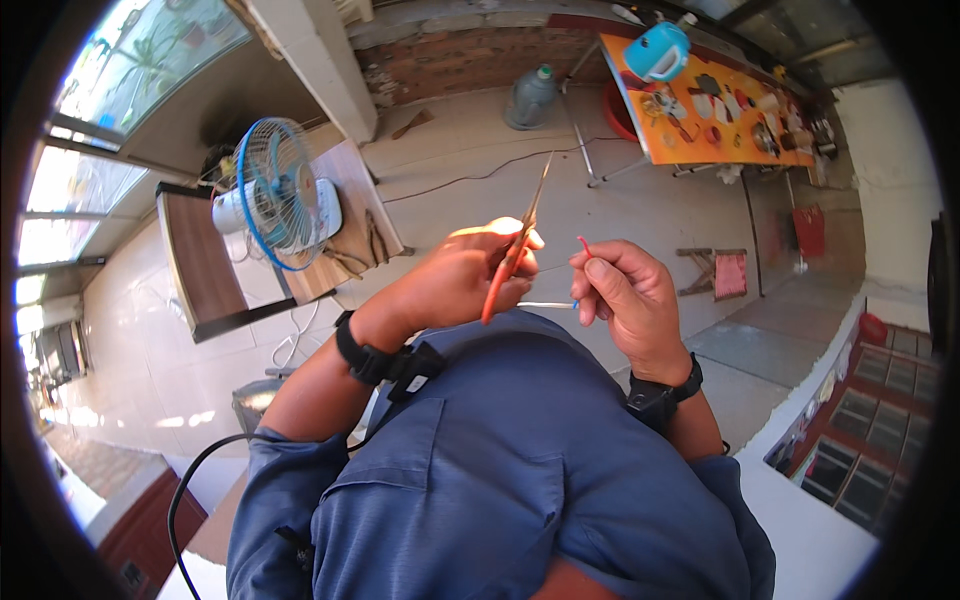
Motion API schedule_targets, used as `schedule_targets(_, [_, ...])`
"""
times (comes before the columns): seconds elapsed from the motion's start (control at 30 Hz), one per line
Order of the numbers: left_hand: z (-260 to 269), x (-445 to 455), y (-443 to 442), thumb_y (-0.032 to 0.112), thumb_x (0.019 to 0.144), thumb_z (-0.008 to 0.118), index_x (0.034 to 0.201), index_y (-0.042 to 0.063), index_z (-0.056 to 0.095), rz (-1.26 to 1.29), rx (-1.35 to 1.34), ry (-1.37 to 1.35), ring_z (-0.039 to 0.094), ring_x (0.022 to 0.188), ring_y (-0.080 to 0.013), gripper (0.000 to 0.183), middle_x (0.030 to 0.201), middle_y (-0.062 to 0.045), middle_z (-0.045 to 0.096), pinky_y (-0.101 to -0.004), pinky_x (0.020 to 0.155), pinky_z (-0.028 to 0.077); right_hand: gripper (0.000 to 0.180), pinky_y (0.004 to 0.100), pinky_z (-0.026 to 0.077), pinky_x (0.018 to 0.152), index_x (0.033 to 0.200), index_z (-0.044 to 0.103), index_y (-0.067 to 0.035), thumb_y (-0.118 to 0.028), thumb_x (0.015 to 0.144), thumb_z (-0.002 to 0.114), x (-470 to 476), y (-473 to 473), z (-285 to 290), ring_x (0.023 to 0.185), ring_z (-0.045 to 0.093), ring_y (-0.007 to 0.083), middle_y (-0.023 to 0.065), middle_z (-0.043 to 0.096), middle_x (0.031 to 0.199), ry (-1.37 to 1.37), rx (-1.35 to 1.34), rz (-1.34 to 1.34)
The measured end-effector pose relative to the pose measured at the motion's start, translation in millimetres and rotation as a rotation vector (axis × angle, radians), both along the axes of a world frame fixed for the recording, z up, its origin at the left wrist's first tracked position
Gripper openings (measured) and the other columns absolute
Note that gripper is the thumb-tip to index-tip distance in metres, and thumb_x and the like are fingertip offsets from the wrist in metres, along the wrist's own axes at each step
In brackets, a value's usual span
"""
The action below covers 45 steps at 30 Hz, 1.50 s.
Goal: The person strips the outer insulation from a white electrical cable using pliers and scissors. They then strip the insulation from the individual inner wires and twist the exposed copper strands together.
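My left hand point(480, 274) is closed around a long, pointed metal hand tool with orange-red handles point(501, 281), its tip pointing up and away from my body. Whether it is long-nose pliers or scissors cannot be told. To the right, my right hand point(630, 300) pinches a short red wire point(584, 246) between thumb and fingers, and its bare-looking end sticks up. A thin white cable point(544, 305) with a blue part at its end runs between both hands, low in front of my shirt. The tool and the red wire are apart.
On a wooden table point(352, 180) at left stand a blue fan point(277, 193) and several pliers point(375, 238). An orange-topped table point(675, 142) at upper right holds a blue kettle point(657, 52) and small items. A water bottle point(531, 97), folding stool point(727, 274) and dark cord point(480, 177) are on the floor.
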State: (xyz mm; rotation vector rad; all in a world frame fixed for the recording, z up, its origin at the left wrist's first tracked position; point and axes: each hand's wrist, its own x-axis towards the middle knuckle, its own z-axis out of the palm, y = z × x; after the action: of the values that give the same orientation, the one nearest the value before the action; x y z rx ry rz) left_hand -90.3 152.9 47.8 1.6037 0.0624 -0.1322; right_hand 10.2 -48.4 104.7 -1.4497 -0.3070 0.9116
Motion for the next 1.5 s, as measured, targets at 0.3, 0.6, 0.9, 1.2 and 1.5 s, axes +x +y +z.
schedule_targets(0.3, [21,6,-8,0.005,0.072,0.065,0.129,-0.001,0.046,-0.149,0.544,-0.296,0.063,0.094,-0.0404,0.061,0.105,-0.020,0.063,-0.0426,0.081,0.052,0.014,0.0220,0.043,0.053,0.097,0.068,0.001,-0.011,0.097,0.060,5,-7,26,0.059,0.054,0.0054,0.0020,0.064,0.073,-0.323,-0.049,0.039])
schedule_targets(0.6, [30,19,-19,0.008,0.071,0.066,0.129,-0.004,0.044,-0.095,0.659,-0.387,0.060,0.083,-0.0451,0.063,0.097,-0.024,0.060,-0.0460,0.072,0.050,0.006,0.0330,0.048,0.057,0.094,0.066,-0.001,-0.006,0.090,0.065,14,-13,28,0.063,0.062,0.0241,0.0103,0.064,0.076,-0.957,-0.124,0.085])
schedule_targets(0.9, [32,22,-28,0.009,0.070,0.066,0.118,-0.004,0.049,-0.098,0.669,-0.328,0.060,0.080,-0.0447,0.052,0.094,-0.024,0.059,-0.0463,0.069,0.050,0.009,0.0363,0.049,0.057,0.096,0.064,-0.003,-0.007,0.089,0.066,19,-18,31,0.066,0.062,0.0294,0.0113,0.064,0.078,-1.180,-0.134,0.085])
schedule_targets(1.2, [28,22,-34,0.007,0.071,0.066,0.113,-0.003,0.049,-0.047,0.625,-0.365,0.060,0.076,-0.0431,0.047,0.089,-0.021,0.058,-0.0454,0.067,0.050,0.008,0.0363,0.049,0.056,0.095,0.064,-0.003,-0.007,0.089,0.067,20,-18,30,0.066,0.062,0.0294,0.0110,0.065,0.079,-1.215,-0.119,0.093])
schedule_targets(1.5, [30,19,-34,0.007,0.071,0.066,0.111,-0.002,0.049,-0.031,0.620,-0.379,0.060,0.075,-0.0424,0.045,0.089,-0.019,0.058,-0.0450,0.066,0.050,0.011,0.0366,0.049,0.056,0.096,0.064,-0.003,-0.002,0.084,0.065,17,-18,33,0.064,0.061,0.0297,0.0116,0.065,0.077,-1.184,-0.101,0.107])
